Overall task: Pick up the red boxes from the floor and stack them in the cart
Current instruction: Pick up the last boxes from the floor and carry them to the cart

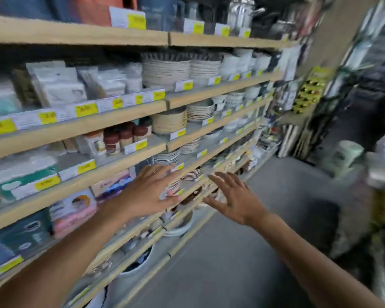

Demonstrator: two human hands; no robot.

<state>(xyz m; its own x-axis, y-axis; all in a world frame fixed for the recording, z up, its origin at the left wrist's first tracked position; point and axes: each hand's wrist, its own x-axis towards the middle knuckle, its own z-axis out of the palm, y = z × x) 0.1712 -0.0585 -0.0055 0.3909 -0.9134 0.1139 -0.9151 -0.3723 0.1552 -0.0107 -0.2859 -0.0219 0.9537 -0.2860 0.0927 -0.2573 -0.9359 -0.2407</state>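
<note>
Neither a red box nor a cart shows in the head view. Both my arms reach forward into a shop aisle. My left hand (149,192) is spread in the air in front of the shelf edges, fingers straight, holding nothing. My right hand (233,198) is spread too, palm toward the left, over the grey floor (242,252), and it is empty. The picture is blurred by motion.
Wooden shelving (98,123) with yellow price tags fills the left side, stocked with stacked plates (167,70), bowls, jars and packets. White buckets (138,270) stand under the lowest shelf. Goods on the right (365,165) crowd the aisle. The grey floor runs between them.
</note>
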